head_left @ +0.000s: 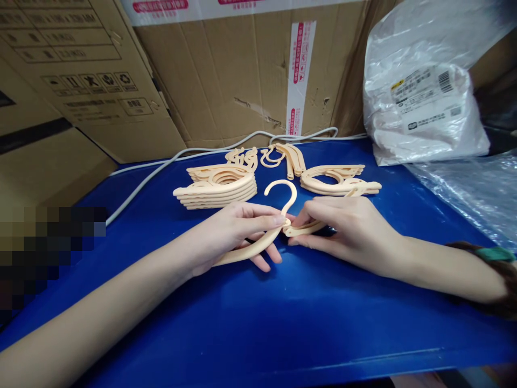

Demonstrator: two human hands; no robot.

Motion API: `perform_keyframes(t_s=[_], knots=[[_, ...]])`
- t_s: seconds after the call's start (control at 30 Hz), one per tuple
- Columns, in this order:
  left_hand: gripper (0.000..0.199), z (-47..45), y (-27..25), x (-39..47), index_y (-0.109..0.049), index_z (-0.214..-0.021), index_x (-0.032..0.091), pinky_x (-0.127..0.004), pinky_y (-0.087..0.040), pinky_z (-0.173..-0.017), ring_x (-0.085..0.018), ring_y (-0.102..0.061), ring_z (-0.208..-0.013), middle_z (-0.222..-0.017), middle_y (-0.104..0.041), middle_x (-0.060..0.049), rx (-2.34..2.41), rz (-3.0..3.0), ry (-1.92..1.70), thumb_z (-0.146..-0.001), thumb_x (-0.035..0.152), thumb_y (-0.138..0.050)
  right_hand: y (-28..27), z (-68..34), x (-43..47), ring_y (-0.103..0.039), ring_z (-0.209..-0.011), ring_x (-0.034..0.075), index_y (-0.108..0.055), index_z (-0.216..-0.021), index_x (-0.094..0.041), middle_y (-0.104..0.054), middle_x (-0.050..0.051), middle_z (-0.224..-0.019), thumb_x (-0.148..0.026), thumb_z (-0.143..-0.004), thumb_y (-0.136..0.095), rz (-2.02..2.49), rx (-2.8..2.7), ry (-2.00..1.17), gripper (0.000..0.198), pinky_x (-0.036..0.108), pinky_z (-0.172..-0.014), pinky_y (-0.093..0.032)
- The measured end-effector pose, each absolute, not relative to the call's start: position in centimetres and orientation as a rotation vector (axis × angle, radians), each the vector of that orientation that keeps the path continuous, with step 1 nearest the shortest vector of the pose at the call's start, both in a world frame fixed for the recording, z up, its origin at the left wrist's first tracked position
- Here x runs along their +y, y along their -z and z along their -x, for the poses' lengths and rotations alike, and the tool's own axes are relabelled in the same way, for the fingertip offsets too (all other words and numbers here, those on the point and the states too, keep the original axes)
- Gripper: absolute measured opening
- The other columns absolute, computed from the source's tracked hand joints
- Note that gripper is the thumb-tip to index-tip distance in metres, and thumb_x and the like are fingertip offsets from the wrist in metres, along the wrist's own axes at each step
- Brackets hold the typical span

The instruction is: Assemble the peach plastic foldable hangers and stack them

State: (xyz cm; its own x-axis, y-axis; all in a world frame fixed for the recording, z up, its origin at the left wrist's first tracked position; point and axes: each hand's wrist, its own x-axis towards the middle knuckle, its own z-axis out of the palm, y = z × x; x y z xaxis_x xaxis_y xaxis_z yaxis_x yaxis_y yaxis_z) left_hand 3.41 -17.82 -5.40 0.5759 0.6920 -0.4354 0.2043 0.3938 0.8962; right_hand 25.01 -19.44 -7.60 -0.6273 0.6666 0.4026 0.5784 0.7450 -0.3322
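Note:
Between my hands is a cream plastic folding hanger, its hook (291, 195) pointing up and away from me. My left hand (242, 231) pinches the middle joint with thumb and fingers, and one curved hanger arm (246, 251) runs beneath that palm. My right hand (343, 229) grips the other hanger arm (301, 230), whose end meets the joint at the left fingertips. Whether the two pieces are locked together cannot be made out. Behind the left hand sits a stack of hanger arms (218, 188); another stack of hanger arms (339, 183) lies beyond the right hand.
Loose hooks (242, 157) and more hanger pieces (294, 159) lie farther back on the blue table (258, 323). A white cable (161, 167) crosses behind them. Cardboard boxes (234, 70) wall the back and left. A white plastic bag (424, 102) stands at the back right.

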Motion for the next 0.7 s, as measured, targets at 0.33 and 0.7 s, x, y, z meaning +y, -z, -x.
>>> perform_keyframes(t_s=[0.33,0.7], knots=[[0.029,-3.21,5.4,-17.67,-0.07,-0.111,0.017,-0.017,-0.057,-0.049,-0.013,-0.066,-0.05,-0.06,-0.07,-0.005,0.945,-1.16,-0.354,-0.089,0.034,-0.064,7.66,-25.15,-19.91,-0.068,-0.069,0.016,-0.06,-0.086,-0.018,-0.073,0.004,-0.081,-0.032,-0.095,-0.054,0.918,-2.432,0.004,0.017,0.024,-0.057,-0.043],[0.015,-3.2,5.37,-17.65,-0.07,-0.099,0.018,-0.02,-0.06,-0.055,-0.012,-0.068,-0.069,-0.077,-0.068,-0.001,0.882,-1.126,-0.368,-0.084,0.02,-0.068,7.75,-24.96,-19.91,-0.067,-0.068,0.013,-0.06,-0.084,-0.016,-0.072,0.001,-0.079,-0.03,-0.097,-0.051,0.8,-2.419,0.319,0.02,0.023,-0.054,-0.042]])
